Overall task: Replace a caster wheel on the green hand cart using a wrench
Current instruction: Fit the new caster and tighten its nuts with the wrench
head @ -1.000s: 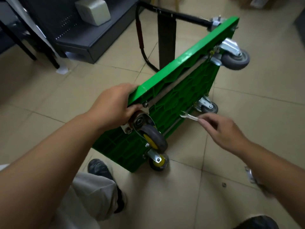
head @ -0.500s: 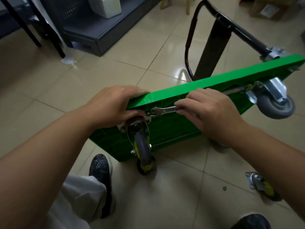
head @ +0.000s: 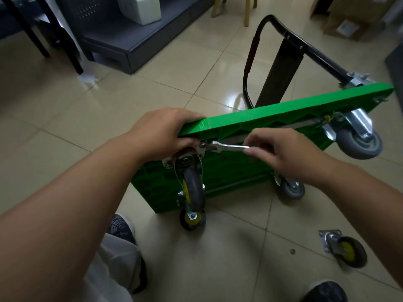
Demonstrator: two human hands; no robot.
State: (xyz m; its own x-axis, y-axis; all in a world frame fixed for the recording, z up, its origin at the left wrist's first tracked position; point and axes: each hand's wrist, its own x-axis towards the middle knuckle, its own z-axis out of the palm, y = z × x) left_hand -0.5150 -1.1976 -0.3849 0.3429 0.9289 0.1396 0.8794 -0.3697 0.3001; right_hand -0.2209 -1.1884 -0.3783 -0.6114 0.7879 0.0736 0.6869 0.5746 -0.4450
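Under left hand [head: 161, 131]: corner of green hand cart [head: 272, 120], which is tipped onto its long edge on the floor. Fingers curl over the rim, right above the caster wheel [head: 193, 188] plate. Just right of that hand, the wrench [head: 229, 146] head sits on the plate's top nut [head: 202, 144]. Right hand [head: 283, 153] pinches the wrench's far end with its fingertips. Loose caster [head: 346, 250] lies on the floor under the right forearm, small washer [head: 292, 251] beside it. Can't tell whether this is loosening or tightening. Advice: seat the head fully on the flats, handle square to the bolt, short swings, left hand bracing so the cart doesn't rock.
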